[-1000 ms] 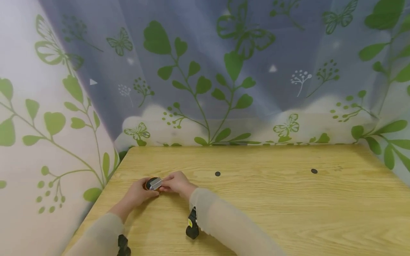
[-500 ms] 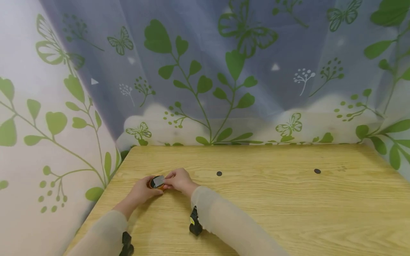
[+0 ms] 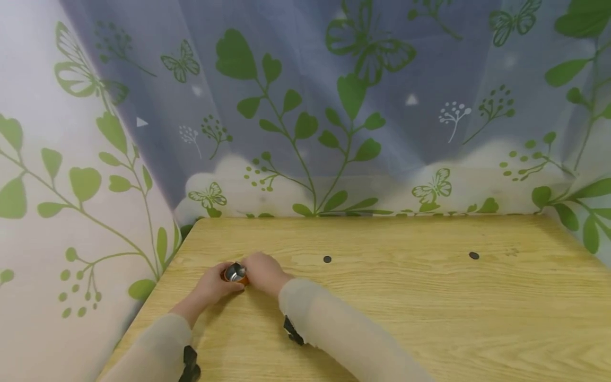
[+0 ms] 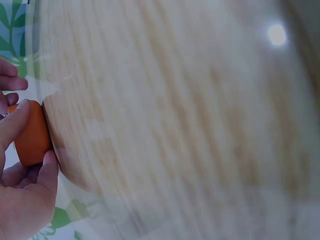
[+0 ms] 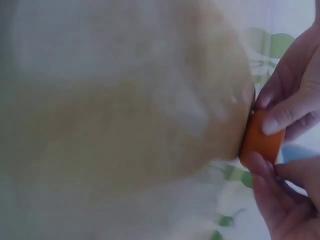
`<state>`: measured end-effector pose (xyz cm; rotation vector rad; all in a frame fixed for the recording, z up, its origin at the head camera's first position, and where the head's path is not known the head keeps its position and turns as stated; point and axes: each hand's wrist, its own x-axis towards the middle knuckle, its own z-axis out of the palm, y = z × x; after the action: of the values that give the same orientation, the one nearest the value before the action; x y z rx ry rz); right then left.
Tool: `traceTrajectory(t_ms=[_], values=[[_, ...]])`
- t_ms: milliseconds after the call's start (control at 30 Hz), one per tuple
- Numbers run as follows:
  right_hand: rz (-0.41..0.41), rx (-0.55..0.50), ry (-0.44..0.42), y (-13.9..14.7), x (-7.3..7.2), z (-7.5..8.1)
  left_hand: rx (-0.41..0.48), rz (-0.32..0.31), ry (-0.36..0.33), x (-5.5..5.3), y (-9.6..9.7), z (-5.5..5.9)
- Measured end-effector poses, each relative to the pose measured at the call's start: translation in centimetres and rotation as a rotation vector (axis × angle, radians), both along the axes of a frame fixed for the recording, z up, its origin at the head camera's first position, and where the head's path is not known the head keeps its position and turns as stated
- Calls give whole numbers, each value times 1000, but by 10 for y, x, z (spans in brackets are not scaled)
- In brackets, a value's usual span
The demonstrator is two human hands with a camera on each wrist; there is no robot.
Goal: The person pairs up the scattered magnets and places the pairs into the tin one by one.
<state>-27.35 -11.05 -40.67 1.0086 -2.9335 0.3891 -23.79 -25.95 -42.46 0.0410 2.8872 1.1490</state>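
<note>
I see left hand (image 3: 211, 285) gripping the orange cup (image 4: 34, 137) by its side, near the tabletop's (image 3: 406, 297) left edge; right hand (image 3: 265, 273) at cup's right side, can't tell if it's pinching; vs 0.5 s ago, flat grey face gone from view, shiny silver surface (image 3: 234, 272) at the mouth

The orange container (image 5: 260, 142) looks smooth plastic (its silvery top (image 3: 235, 272) glossy, metallic), the table (image 3: 453, 302) grained wood, the backdrop (image 3: 305, 175) cloth.
</note>
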Motion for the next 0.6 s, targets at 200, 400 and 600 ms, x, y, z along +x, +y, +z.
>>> traceTrajectory(t_ms=[200,400,600], values=[[144,220,-45,2,7,0,2,-9,-8,-1,5,0],[196,111,-125,29,6,2,6,-18,6,-6,12,-2],[129,-50,-270,71,-3,10,-42,-16,-7,-9,5,-5]])
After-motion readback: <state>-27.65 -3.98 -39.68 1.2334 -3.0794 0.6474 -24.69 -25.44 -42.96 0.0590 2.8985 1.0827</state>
